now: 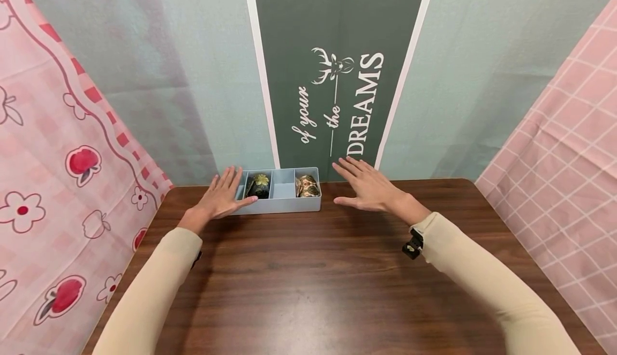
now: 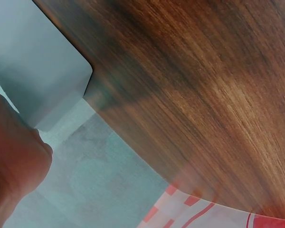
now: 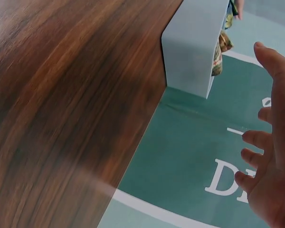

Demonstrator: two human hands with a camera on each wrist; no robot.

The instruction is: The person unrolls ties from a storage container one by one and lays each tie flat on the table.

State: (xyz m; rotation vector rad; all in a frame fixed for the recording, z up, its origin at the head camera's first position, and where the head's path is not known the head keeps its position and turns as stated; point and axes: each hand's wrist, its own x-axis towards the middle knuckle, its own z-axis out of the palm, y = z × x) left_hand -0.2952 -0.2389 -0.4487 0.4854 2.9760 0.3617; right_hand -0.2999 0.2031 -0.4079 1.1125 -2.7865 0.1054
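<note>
Hands: both wide, fingers straight, nothing held. Left hand is over the left end of the divided box, hiding part of its leftmost compartment; whether the fingers touch the rim cannot be told. Right hand is to the right of the box's right end, near it but apart.

Box position: at the far edge of the surface, left of its middle, just in front of the lettered cloth. Long axis: left to right, along the far edge. Contents: a dark bundle in the second compartment from the left and a patterned bundle in the fourth; the third shows its bare floor.

Governing relation, as judged: the box extends from beneath the left hand toward the right hand, so the left hand is nearer. Two-handed work would require the right hand to travel left, along the long axis, to the right end wall
</note>
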